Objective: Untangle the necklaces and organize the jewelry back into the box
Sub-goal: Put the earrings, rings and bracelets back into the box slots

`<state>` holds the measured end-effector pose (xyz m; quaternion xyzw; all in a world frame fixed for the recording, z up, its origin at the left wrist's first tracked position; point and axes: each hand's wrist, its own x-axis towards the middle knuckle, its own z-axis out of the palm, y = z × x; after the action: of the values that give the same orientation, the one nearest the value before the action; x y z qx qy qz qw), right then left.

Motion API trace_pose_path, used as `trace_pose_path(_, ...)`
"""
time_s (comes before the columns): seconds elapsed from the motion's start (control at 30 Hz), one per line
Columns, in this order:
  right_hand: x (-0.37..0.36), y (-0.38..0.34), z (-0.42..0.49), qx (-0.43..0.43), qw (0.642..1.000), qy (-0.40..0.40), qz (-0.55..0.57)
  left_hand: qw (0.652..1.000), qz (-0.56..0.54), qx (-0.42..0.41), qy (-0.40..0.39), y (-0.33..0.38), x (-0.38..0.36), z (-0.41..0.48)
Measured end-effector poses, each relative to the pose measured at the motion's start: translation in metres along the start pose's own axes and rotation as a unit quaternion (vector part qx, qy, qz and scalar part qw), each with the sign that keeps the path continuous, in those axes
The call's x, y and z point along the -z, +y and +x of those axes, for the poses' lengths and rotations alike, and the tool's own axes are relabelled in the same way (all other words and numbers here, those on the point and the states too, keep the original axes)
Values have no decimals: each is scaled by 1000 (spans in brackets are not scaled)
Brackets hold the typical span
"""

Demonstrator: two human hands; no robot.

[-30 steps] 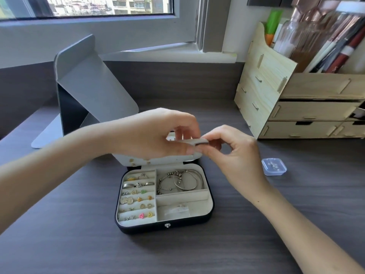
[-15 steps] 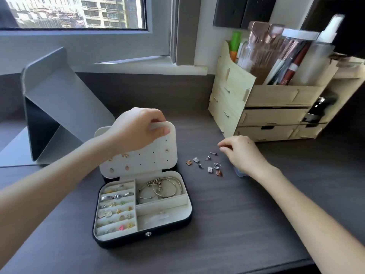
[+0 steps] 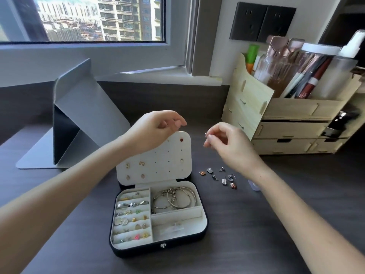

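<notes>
Now the right hand (image 3: 227,144) pinches a tiny silver piece (image 3: 206,133) just above the loose earrings (image 3: 219,176) on the tabletop (image 3: 276,224), beside the open jewelry box (image 3: 138,253). The left hand (image 3: 154,131) curls over the earring panel (image 3: 158,155); its grip is unclear.

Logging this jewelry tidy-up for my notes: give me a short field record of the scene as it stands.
box: jewelry box open, earring panel upright
bangles: bangles in back right compartment
loose earrings: loose earrings on desk, right of box
right hand: right hand raised, pinches small silvery piece
left hand: left hand fingers curled over panel's top edge; contact unclear
</notes>
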<state>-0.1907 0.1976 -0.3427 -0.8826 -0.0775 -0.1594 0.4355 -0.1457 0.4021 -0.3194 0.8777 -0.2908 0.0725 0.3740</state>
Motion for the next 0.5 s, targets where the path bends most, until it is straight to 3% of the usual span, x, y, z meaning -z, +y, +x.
trace_pose_path(0.1,-12,-29,6,24,997,-7,76,997,-72,-25,-25,2,7,-3)
trace_pose_path(0.27,-24,-41,10,16,991,-9,135,994,-55,-88,21,-6,5,-8)
trace_pose_path(0.5,-24,-49,5,22,984,6,175,996,-75,-43,-7,3,10,-9)
